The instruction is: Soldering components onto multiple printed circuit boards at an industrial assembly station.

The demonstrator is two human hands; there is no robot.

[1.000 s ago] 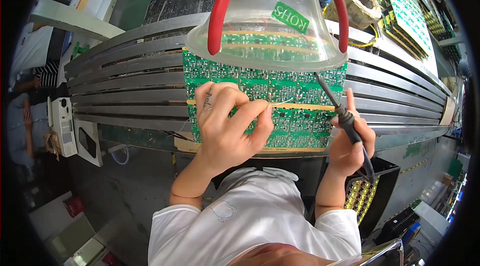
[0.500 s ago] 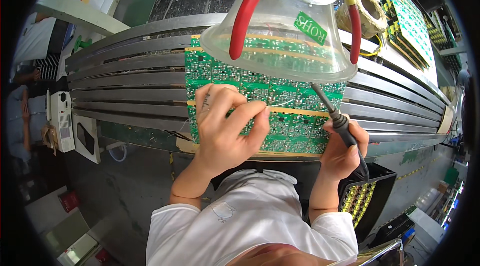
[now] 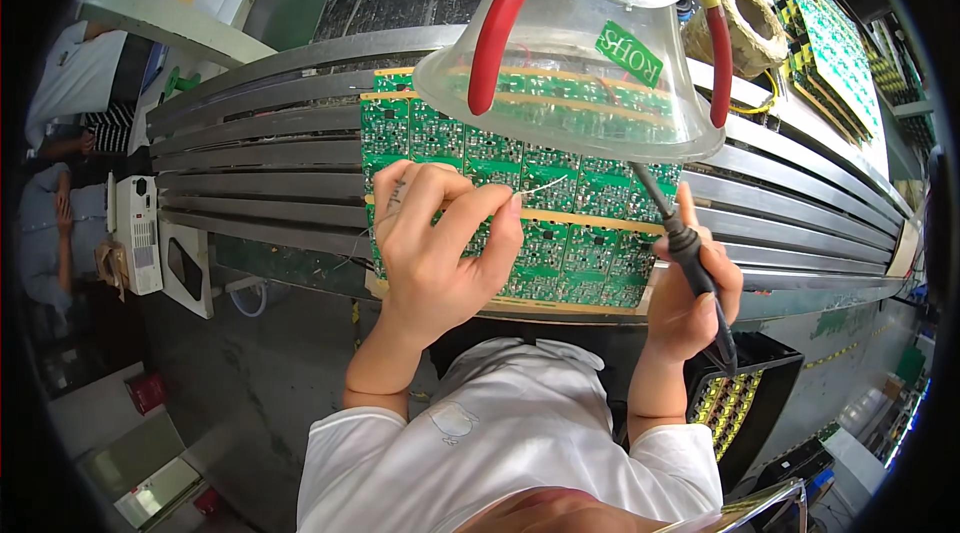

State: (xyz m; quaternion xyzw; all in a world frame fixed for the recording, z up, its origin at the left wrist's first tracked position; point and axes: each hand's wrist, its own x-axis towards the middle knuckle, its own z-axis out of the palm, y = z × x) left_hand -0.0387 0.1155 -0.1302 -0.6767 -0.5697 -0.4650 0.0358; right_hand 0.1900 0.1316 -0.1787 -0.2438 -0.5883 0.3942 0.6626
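A thin strand of solder wire (image 3: 546, 187) is pinched between the thumb and forefinger of my left hand (image 3: 440, 245). Its free end reaches right, over a green panel of circuit boards (image 3: 575, 258). My right hand (image 3: 698, 298) grips a black soldering iron (image 3: 686, 245) by its handle, with the forefinger lifted off it. The iron slants up and left, and its tip is hidden behind the rim of a clear plastic funnel (image 3: 560, 98). That funnel hangs over the far part of the panel and blurs what lies beneath.
Red-handled pliers (image 3: 500, 38) hang in front of the funnel. Metal rails (image 3: 270, 158) run left and right under the panel. At the far right are a cream roll (image 3: 748, 28) and stacked boards (image 3: 830, 63). A black crate (image 3: 765, 388) stands below right. People sit at left.
My left hand and the solder wire have shifted slightly left and up over the panel. My right forefinger has straightened away from the iron. The whole view has shifted a little.
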